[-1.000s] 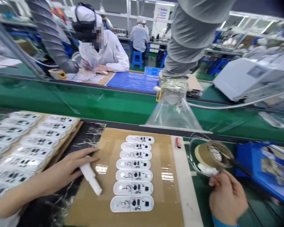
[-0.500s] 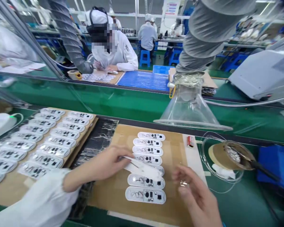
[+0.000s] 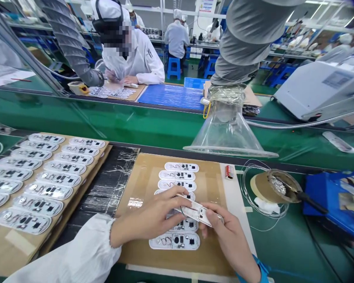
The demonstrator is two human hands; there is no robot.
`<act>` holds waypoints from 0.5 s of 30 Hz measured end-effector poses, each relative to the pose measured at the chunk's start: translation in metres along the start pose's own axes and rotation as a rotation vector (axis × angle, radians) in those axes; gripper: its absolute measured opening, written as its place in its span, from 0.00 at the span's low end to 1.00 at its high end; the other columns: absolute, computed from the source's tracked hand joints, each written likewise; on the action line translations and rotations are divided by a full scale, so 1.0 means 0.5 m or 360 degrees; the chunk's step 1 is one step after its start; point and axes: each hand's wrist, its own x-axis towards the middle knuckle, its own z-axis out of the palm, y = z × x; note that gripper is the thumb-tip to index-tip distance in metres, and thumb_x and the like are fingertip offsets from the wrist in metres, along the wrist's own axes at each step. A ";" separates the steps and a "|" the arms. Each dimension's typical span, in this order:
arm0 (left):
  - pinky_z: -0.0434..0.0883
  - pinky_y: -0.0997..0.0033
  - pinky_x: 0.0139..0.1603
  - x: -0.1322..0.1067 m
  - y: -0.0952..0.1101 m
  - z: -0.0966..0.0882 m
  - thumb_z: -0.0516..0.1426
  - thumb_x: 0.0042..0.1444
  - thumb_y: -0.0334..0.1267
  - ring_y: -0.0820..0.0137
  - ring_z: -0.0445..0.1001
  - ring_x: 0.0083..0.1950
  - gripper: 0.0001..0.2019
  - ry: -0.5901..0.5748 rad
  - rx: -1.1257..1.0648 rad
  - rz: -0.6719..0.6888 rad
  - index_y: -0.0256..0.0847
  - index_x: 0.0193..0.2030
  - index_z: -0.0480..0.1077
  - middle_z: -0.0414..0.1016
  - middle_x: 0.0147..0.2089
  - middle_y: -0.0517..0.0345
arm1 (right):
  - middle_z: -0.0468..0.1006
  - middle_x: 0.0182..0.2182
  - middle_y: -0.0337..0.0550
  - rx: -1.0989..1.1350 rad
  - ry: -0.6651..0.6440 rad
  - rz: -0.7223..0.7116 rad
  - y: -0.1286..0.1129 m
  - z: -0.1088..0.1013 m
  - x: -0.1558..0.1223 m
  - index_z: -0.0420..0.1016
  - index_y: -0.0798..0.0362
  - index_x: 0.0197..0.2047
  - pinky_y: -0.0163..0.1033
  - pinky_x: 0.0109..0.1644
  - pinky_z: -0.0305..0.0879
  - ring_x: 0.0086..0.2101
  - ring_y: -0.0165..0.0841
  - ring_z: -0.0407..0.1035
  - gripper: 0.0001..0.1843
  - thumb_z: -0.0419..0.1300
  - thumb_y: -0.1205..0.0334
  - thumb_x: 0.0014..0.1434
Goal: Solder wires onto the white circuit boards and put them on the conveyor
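Note:
Both my hands hold one white oval circuit board point(image 3: 198, 212), lifted a little above a column of the same boards point(image 3: 177, 175) on a brown cardboard sheet point(image 3: 212, 184). My left hand point(image 3: 156, 216) grips its left end with fingers and thumb. My right hand point(image 3: 224, 232) pinches its right end. Beneath the raised board lie two more boards, the nearest one point(image 3: 174, 240) fully visible.
A cardboard tray point(image 3: 6, 243) with several rows of boards sits at left. A clear funnel hood point(image 3: 228, 129) on a grey duct hangs over the back of the sheet. A soldering iron in its stand point(image 3: 279, 186) is at right. A person in white works across the green conveyor point(image 3: 135, 122).
My left hand let go of a white tube and picked a board from the column. My right hand left the iron stand at right and came over to grip the board's other end.

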 end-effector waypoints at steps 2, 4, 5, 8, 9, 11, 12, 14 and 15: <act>0.75 0.55 0.67 0.009 0.008 0.007 0.59 0.73 0.39 0.57 0.78 0.65 0.12 0.0002 0.0015 0.0032 0.50 0.60 0.78 0.73 0.68 0.48 | 0.82 0.29 0.43 0.0006 -0.0004 0.0019 0.005 0.002 0.000 0.85 0.52 0.55 0.42 0.37 0.73 0.29 0.37 0.76 0.29 0.67 0.35 0.67; 0.75 0.58 0.64 0.017 0.011 0.007 0.58 0.74 0.39 0.59 0.79 0.61 0.10 0.0007 -0.0008 0.0051 0.49 0.56 0.80 0.76 0.63 0.49 | 0.82 0.30 0.43 0.0032 0.0006 0.0032 0.012 0.003 -0.001 0.85 0.52 0.55 0.42 0.37 0.73 0.30 0.37 0.76 0.29 0.68 0.35 0.67; 0.75 0.59 0.62 0.020 0.010 0.006 0.58 0.74 0.38 0.60 0.79 0.59 0.09 0.0006 -0.0032 0.0051 0.48 0.53 0.80 0.77 0.61 0.50 | 0.82 0.30 0.44 0.0043 -0.0004 0.0037 0.015 0.003 -0.002 0.85 0.52 0.55 0.42 0.37 0.74 0.30 0.37 0.76 0.28 0.68 0.36 0.67; 0.75 0.60 0.59 0.024 0.006 0.004 0.58 0.73 0.37 0.62 0.80 0.55 0.07 -0.0023 -0.0155 0.0037 0.45 0.46 0.79 0.80 0.55 0.51 | 0.83 0.30 0.45 0.0028 -0.0026 0.0013 0.022 0.005 -0.009 0.86 0.52 0.55 0.42 0.37 0.74 0.30 0.37 0.76 0.28 0.68 0.36 0.67; 0.74 0.60 0.58 0.025 0.004 0.004 0.58 0.72 0.37 0.62 0.80 0.55 0.07 -0.0042 -0.0212 0.0035 0.45 0.45 0.79 0.80 0.54 0.52 | 0.83 0.29 0.45 0.0010 -0.0017 0.0004 0.023 0.007 -0.011 0.86 0.51 0.54 0.42 0.37 0.75 0.29 0.37 0.76 0.28 0.67 0.35 0.67; 0.74 0.61 0.57 0.026 0.003 0.001 0.58 0.71 0.36 0.64 0.79 0.52 0.06 -0.0104 -0.0338 0.0014 0.44 0.43 0.78 0.80 0.52 0.52 | 0.83 0.29 0.45 -0.0054 0.0055 -0.0012 0.021 0.007 -0.016 0.87 0.51 0.53 0.43 0.37 0.76 0.29 0.39 0.77 0.29 0.67 0.34 0.66; 0.74 0.61 0.56 0.027 0.003 -0.002 0.58 0.71 0.37 0.64 0.79 0.51 0.06 -0.0141 -0.0390 -0.0007 0.44 0.43 0.78 0.79 0.52 0.52 | 0.83 0.29 0.45 -0.0102 0.0115 -0.0010 0.020 0.002 -0.018 0.88 0.50 0.52 0.44 0.37 0.77 0.30 0.40 0.77 0.29 0.68 0.34 0.65; 0.74 0.61 0.54 0.028 0.003 -0.013 0.58 0.72 0.39 0.64 0.77 0.49 0.07 -0.0157 -0.0445 -0.0070 0.44 0.42 0.77 0.77 0.52 0.52 | 0.84 0.31 0.45 -0.0152 0.0353 -0.0051 0.017 -0.025 -0.021 0.88 0.50 0.53 0.45 0.39 0.78 0.33 0.42 0.79 0.28 0.71 0.35 0.63; 0.74 0.60 0.54 0.030 0.002 -0.021 0.57 0.73 0.40 0.64 0.76 0.50 0.08 -0.0132 -0.0443 -0.0100 0.44 0.42 0.76 0.76 0.51 0.52 | 0.84 0.32 0.45 -0.0132 0.0536 -0.0108 0.017 -0.049 -0.022 0.87 0.49 0.54 0.46 0.39 0.79 0.34 0.42 0.79 0.28 0.72 0.37 0.62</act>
